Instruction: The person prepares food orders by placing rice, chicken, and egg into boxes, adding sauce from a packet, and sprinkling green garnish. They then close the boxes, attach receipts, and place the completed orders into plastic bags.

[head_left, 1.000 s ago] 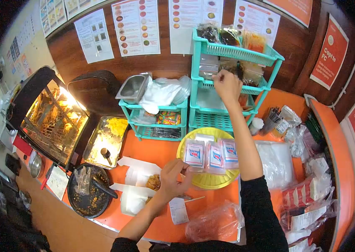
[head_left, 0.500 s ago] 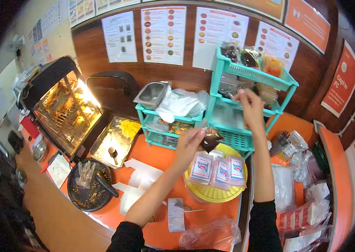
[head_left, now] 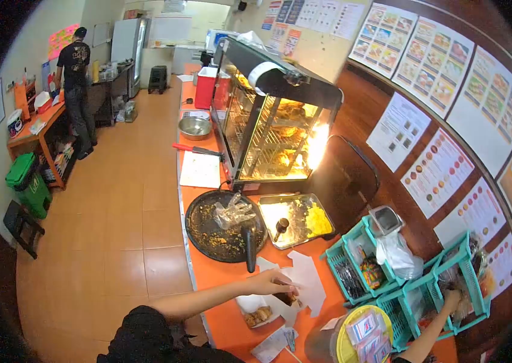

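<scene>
My left hand (head_left: 275, 283) is closed on a small plastic bag of dark sauce (head_left: 286, 297). It is over an open white paper box (head_left: 250, 304) with browned food pieces (head_left: 259, 316) in it. Unfolded white flaps (head_left: 309, 281) spread beside the hand. At the right, my right hand (head_left: 452, 299) reaches into a compartment of the teal plastic rack (head_left: 431, 296), among clear bags with dark contents (head_left: 463, 302). Its fingertips are hidden there. Close to my right forearm, packets with blue and red print (head_left: 365, 327) lie on a yellow lid (head_left: 387, 314).
A black pan (head_left: 207, 242) holds crumbs and a plastic glove (head_left: 233, 212). Behind it are a metal tray (head_left: 280, 209) with yellow food and a lit glass warming cabinet (head_left: 280, 133). A receipt (head_left: 271, 346) lies near the front. Another person (head_left: 75, 78) stands far left.
My view has swung left. My left hand has carried the sauce bag from beside the rack to above the white box. My right hand has gone lower, into the rack.
</scene>
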